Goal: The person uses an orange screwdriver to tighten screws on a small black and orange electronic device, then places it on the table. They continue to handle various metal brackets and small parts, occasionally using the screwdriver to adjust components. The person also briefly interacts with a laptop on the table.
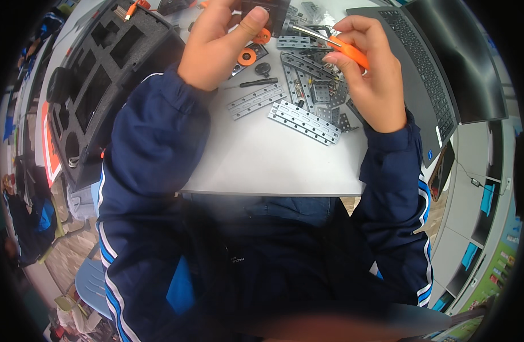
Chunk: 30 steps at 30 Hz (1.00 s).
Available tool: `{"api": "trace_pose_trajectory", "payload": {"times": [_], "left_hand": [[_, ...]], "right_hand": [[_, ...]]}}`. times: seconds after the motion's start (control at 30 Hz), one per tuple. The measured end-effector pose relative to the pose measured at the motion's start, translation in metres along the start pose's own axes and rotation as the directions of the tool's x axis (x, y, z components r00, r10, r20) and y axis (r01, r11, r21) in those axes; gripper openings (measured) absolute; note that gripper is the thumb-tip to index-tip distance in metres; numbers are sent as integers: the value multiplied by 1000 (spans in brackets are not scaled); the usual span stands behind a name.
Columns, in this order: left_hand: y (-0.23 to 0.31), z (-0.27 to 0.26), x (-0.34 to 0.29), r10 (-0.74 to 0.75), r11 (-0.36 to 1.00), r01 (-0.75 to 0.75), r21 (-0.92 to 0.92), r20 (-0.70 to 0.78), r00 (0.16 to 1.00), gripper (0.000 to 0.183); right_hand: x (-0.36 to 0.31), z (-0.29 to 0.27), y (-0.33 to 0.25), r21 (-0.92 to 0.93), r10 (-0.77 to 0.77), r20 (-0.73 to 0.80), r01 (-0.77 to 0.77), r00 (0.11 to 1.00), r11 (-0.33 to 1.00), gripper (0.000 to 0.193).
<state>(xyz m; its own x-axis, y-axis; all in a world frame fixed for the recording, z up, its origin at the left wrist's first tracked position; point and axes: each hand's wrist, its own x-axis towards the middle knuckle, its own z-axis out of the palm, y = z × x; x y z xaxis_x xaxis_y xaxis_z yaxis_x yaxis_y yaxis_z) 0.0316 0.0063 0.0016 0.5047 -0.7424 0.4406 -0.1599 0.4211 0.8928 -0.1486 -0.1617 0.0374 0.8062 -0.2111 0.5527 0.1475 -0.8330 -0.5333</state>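
One orange-handled screwdriver [351, 53] and one dark boxy part [276, 18]: the screwdriver lies inside the right grip [376, 68], its shaft [310, 32] reaching left toward the part, which sits in the left grip [225, 43]. The right grip pinches the screwdriver; the left is clamped on the part. One laptop [413, 57] lies right of both.

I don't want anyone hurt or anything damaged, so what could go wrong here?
The orange screwdriver could slip off the dark part and poke the left hand holding that part. The right sleeve might knock the laptop close beside it. Anything small that drops could get lost among the loose metal pieces.
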Motion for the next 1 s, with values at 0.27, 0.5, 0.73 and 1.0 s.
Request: {"api": "trace_pose_trajectory", "payload": {"times": [0.27, 0.5, 0.73, 1.0], "left_hand": [[3, 5, 0, -56, 996, 50, -75, -72, 996, 40], [1, 0, 0, -58, 996, 59, 72, -10, 998, 49], [19, 8, -3, -105, 986, 99, 132, 39, 994, 77], [17, 8, 0, -28, 981, 25, 194, 13, 1000, 64]], "right_hand": [[2, -1, -3, 14, 38, -8, -38, 999, 999, 37], [0, 0, -4, 72, 113, -14, -112, 994, 991, 30], [3, -3, 1, -87, -51, -19, 50, 998, 995, 30], [2, 0, -8, -132, 43, 10, -41, 999, 990, 27]]}}
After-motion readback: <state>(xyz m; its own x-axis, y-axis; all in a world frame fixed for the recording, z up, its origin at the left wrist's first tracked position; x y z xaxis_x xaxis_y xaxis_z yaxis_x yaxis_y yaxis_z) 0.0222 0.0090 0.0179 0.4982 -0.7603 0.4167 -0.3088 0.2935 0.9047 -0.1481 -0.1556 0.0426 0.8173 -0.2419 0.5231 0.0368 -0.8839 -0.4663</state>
